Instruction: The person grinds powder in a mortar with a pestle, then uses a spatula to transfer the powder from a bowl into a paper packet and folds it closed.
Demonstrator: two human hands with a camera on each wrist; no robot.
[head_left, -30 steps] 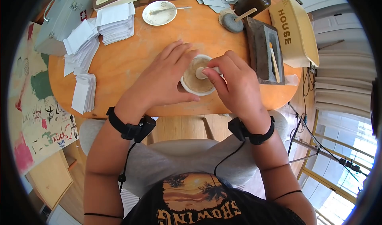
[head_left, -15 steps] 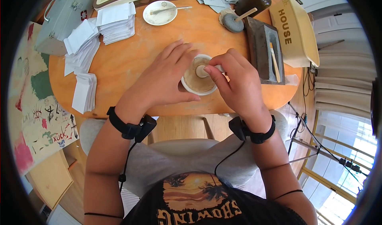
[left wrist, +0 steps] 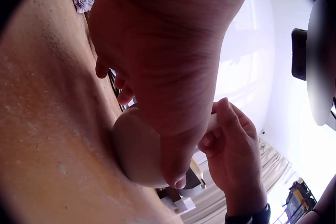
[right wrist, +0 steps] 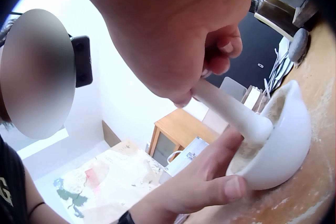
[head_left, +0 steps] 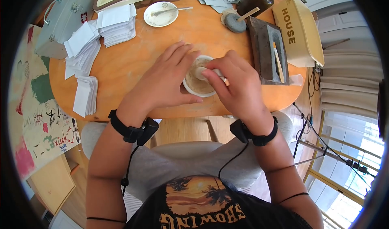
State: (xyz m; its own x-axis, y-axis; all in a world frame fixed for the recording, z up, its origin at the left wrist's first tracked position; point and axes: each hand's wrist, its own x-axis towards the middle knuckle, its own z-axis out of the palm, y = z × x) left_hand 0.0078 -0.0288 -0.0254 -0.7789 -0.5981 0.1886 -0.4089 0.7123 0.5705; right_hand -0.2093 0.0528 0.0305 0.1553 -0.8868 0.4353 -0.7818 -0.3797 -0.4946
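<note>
A white mortar with tan powder inside stands on the wooden table, its bowl also visible in the right wrist view. Around its left side curves the left hand, thumb at the near rim and fingers at the far side, steadying it. The right hand grips a white pestle between thumb and curled fingers; the pestle's rounded head rests in the powder. In the left wrist view the left hand covers part of the mortar.
Stacks of white paper packets and a grey metal box are at the left. A small dish with a spatula lies at the back. A stone block, a grey round stone, a dark jar and a HOUSE tin stand right.
The right hand and pestle head have shifted a little left within the mortar. The left hand stays around the bowl, which has moved slightly left.
</note>
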